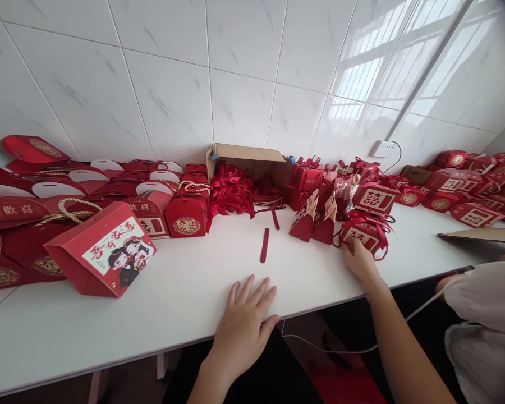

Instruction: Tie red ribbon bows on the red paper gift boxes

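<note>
My left hand (244, 328) lies flat on the white table (219, 292) near its front edge, fingers spread, holding nothing. Off to the right, my right hand (360, 262) has its fingers closed at the near side of a small red gift box (369, 235) with a ribbon and a double-happiness print; its fingertips are partly hidden. Another red box (374, 197) sits right above that one. Two wedge-shaped red boxes (323, 224) stand just left of it. A dark red strip (265, 245) lies beyond my left hand. To the left, a red box with a rope handle (113, 252) shows a printed couple.
An open cardboard box (249, 152) holding red ribbons (232, 188) stands against the tiled wall. Rows of red boxes (17, 210) fill the left, and more are piled at far right (454, 182). Another person's sleeve (483, 297) and a cardboard piece (480, 235) are close on the right.
</note>
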`<state>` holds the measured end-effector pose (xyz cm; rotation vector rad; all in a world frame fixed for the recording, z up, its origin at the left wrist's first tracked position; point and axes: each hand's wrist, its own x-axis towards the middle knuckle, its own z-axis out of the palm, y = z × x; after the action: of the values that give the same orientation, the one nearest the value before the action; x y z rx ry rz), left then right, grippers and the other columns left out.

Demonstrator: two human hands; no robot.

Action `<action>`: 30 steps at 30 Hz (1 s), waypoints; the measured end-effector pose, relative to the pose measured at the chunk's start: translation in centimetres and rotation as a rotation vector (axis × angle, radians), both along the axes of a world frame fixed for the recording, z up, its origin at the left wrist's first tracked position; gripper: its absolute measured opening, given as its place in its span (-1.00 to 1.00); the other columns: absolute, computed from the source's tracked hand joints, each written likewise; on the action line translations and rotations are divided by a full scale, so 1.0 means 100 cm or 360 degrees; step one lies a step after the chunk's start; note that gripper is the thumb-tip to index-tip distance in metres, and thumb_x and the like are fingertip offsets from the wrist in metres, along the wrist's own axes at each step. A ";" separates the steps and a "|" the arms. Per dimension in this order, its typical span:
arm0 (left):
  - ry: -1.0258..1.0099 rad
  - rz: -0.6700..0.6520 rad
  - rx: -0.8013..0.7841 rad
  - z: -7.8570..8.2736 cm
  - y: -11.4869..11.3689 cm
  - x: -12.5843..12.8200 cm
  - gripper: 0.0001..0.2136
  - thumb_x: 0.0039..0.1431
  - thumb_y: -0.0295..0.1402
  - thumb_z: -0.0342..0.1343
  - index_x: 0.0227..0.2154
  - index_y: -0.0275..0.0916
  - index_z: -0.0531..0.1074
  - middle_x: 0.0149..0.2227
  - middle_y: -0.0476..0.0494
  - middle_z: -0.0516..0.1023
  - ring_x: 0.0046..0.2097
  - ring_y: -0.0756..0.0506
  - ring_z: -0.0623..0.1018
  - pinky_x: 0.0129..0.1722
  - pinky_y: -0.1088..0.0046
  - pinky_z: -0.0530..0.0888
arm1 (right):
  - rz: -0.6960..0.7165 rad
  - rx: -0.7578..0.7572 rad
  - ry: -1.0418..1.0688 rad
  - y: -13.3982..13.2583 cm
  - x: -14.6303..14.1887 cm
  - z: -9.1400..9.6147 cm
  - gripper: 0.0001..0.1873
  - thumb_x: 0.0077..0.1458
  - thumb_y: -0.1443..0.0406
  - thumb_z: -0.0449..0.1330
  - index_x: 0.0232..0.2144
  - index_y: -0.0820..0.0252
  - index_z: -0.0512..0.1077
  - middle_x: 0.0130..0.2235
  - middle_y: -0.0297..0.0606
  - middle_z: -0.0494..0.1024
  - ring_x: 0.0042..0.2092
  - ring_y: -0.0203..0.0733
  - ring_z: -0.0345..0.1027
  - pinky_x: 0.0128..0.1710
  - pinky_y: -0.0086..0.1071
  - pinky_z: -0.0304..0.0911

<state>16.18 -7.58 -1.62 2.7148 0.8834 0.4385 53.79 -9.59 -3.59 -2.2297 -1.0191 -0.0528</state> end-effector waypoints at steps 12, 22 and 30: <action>0.0001 0.0002 -0.0026 0.002 -0.001 -0.001 -0.55 0.34 -0.11 -0.22 0.23 -0.02 0.18 0.31 0.01 0.18 0.33 -0.31 0.12 0.23 -0.15 0.15 | -0.0065 0.0256 -0.0093 0.030 0.001 0.032 -0.74 0.01 0.30 0.06 -0.25 0.30 0.43 -0.23 0.04 0.52 -0.17 0.04 0.38 -0.10 -0.10 0.25; 0.0022 0.0007 -0.0008 0.002 -0.001 -0.001 -0.55 0.34 -0.10 -0.23 0.23 -0.02 0.17 0.31 0.01 0.17 0.33 -0.30 0.11 0.24 -0.14 0.13 | -0.0263 0.0531 -0.0011 0.094 -0.099 0.043 0.33 -0.23 -0.10 0.31 0.31 0.31 -0.38 0.31 0.28 -0.25 0.31 0.38 -0.29 0.19 0.18 -0.15; 0.0049 0.0013 -0.0039 0.003 0.000 0.000 -0.55 0.34 -0.09 -0.24 0.24 -0.01 0.15 0.32 0.03 0.15 0.34 -0.30 0.10 0.24 -0.15 0.12 | -0.0464 0.0548 0.0097 0.103 -0.060 0.048 0.17 -0.18 0.12 0.25 0.32 0.25 -0.32 0.26 0.19 -0.04 0.26 0.35 -0.09 0.20 0.16 -0.15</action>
<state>16.22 -7.57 -1.32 2.7039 0.9022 0.3858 47.82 0.75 1.17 -2.0288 -0.5934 -0.2667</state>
